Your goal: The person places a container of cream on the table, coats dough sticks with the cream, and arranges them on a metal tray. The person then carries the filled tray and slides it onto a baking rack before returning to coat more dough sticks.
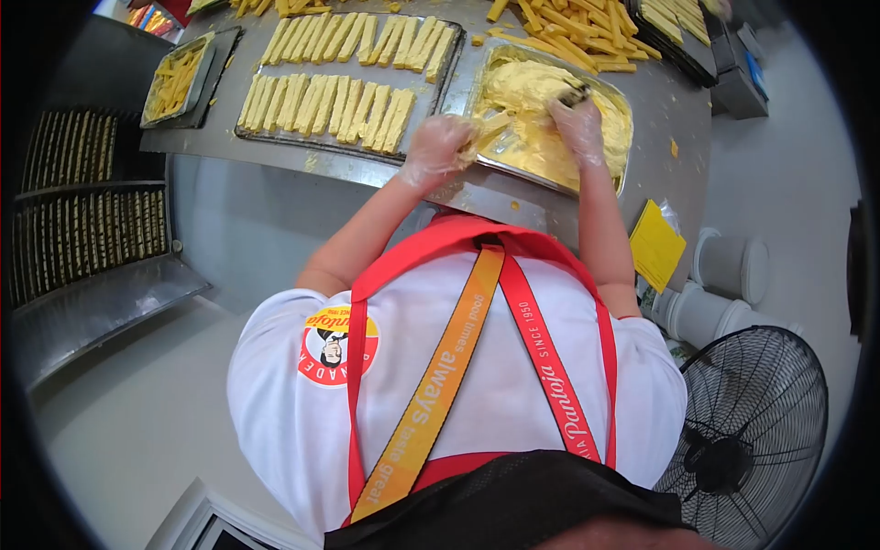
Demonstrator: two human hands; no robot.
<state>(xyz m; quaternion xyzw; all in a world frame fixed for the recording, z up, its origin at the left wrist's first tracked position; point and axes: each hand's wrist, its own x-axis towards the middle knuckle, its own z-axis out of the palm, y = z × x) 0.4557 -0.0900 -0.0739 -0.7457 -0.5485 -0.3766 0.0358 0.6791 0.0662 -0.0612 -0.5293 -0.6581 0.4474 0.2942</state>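
My left hand [438, 151], in a clear glove, is closed on a cream-coated stick [491, 126] at the left edge of a metal tray [627, 163]. Pale yellow cream [527, 84] fills much of that tray. Over the cream, my right hand [577, 121], gloved too, has its fingers closed round a small dark tool [574, 95], partly hidden by the fingers. Left of my left hand, a baking tray [240, 134] bears two rows of coated sticks [321, 105].
Plain yellow sticks [587, 32] are piled behind the cream tray. A smaller tray of sticks [174, 82] stands at the far left. Right of the table [674, 119] are white buckets [729, 266] and a black fan [742, 440]. A loaded rack [87, 234] is at left.
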